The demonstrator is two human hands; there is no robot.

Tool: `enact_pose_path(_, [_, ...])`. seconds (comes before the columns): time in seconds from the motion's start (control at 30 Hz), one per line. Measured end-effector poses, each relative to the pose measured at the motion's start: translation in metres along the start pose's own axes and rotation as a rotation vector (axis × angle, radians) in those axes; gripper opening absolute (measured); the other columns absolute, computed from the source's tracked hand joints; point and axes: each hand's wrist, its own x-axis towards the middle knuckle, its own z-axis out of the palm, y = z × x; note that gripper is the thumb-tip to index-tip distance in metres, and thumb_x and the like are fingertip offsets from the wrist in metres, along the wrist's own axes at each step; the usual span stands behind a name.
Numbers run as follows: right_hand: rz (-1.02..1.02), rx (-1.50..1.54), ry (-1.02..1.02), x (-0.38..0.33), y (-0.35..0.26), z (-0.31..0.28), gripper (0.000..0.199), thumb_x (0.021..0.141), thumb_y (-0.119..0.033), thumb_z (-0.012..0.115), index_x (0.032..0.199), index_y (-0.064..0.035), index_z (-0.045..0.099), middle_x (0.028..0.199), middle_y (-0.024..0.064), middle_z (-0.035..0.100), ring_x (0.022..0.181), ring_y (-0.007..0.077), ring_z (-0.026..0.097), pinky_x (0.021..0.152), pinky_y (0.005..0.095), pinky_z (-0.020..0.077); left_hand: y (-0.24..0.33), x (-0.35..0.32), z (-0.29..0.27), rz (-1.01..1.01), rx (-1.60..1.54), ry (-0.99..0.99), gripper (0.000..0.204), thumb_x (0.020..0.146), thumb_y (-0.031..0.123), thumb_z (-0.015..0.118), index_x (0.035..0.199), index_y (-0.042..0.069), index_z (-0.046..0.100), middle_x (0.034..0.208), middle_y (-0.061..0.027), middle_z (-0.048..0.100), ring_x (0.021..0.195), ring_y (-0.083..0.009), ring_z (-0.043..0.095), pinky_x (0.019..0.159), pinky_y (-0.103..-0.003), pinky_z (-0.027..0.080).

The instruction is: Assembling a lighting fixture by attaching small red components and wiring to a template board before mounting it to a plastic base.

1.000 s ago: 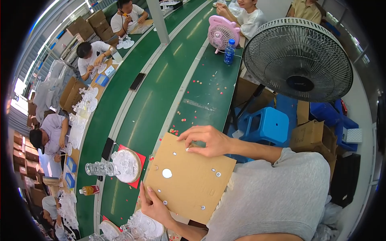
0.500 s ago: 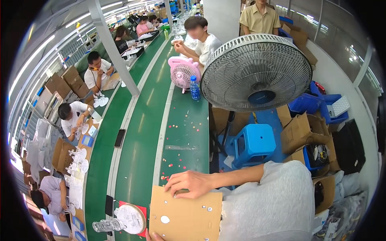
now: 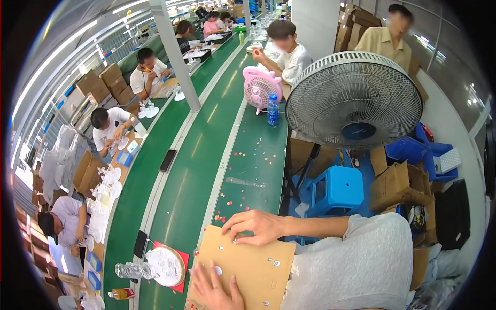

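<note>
From the head camera, looking down at my bench: my right hand (image 3: 258, 226) rests on the top edge of the cardboard sheet (image 3: 243, 266), fingers curled with the tips pressed down on one of the small white discs (image 3: 235, 240) near that edge. I judge I pinch or press it there because the sheet serves as a flat working pad on the green bench (image 3: 253, 170). My left hand (image 3: 214, 289) lies flat and spread on the lower left part of the sheet, gripping nothing; it seems to pin the cardboard so it does not slide while the other hand works. Whether the right fingertips actually hold the disc or only press on it, I cannot tell.

More small discs lie scattered on the sheet to the right of my fingers, apart from them. Tiny red bits (image 3: 222, 217) dot the bench just above the sheet. A round clear piece on a red mat (image 3: 168, 266) sits just left of the cardboard, near my left hand.
</note>
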Motion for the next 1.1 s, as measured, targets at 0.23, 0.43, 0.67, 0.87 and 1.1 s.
enact_pose_path(0.23, [-0.061, -0.132, 0.084, 0.008, 0.001, 0.008, 0.016, 0.078, 0.003, 0.068, 0.092, -0.0036, 0.069, 0.13, 0.011, 0.064, 0.125, 0.0286, 0.058, 0.096, 0.0418, 0.0522, -0.006, 0.006, 0.021, 0.018, -0.024, 0.004, 0.057, 0.096, 0.027, 0.064, 0.146, 0.003, 0.05, 0.153, -0.0228, 0.044, 0.141, -0.0405, 0.041, 0.115, -0.054, 0.03])
enact_pose_path(0.43, [-0.112, -0.161, -0.022, 0.005, 0.006, 0.009, 0.027, 0.076, 0.007, 0.059, 0.098, -0.0048, 0.069, 0.132, 0.0099, 0.064, 0.131, 0.0291, 0.055, 0.104, 0.0431, 0.0488, 0.003, 0.004, 0.03, -0.179, -0.008, -0.016, 0.059, 0.094, 0.022, 0.065, 0.149, 0.009, 0.049, 0.161, -0.0204, 0.032, 0.148, -0.0435, 0.027, 0.118, -0.058, 0.02])
enact_pose_path(0.67, [-0.082, -0.096, -0.057, 0.008, -0.003, 0.014, 0.024, 0.077, 0.004, 0.059, 0.096, -0.0047, 0.071, 0.128, 0.0114, 0.066, 0.129, 0.0302, 0.057, 0.11, 0.0441, 0.0445, 0.005, -0.01, 0.028, -0.361, -0.014, 0.037, 0.057, 0.095, 0.026, 0.064, 0.149, 0.016, 0.05, 0.162, -0.0193, 0.031, 0.149, -0.0435, 0.026, 0.119, -0.059, 0.019])
enact_pose_path(0.87, [-0.053, -0.086, -0.013, 0.006, -0.003, 0.012, 0.036, 0.069, 0.011, 0.056, 0.097, -0.0038, 0.071, 0.128, 0.0129, 0.067, 0.126, 0.0342, 0.059, 0.108, 0.0437, 0.0462, -0.012, -0.021, 0.031, -0.508, 0.189, 0.219, 0.055, 0.093, 0.018, 0.063, 0.146, 0.009, 0.052, 0.163, -0.0221, 0.027, 0.149, -0.0449, 0.024, 0.118, -0.06, 0.021])
enact_pose_path(1.1, [0.053, -0.068, -0.086, 0.023, -0.003, 0.005, 0.022, 0.081, 0.01, 0.061, 0.098, 0.0012, 0.072, 0.128, 0.0154, 0.068, 0.127, 0.031, 0.06, 0.101, 0.0356, 0.0489, 0.027, -0.054, 0.002, -0.293, -0.424, 0.227, 0.057, 0.083, 0.006, 0.071, 0.139, 0.009, 0.06, 0.148, -0.021, 0.051, 0.141, -0.0417, 0.043, 0.113, -0.056, 0.034])
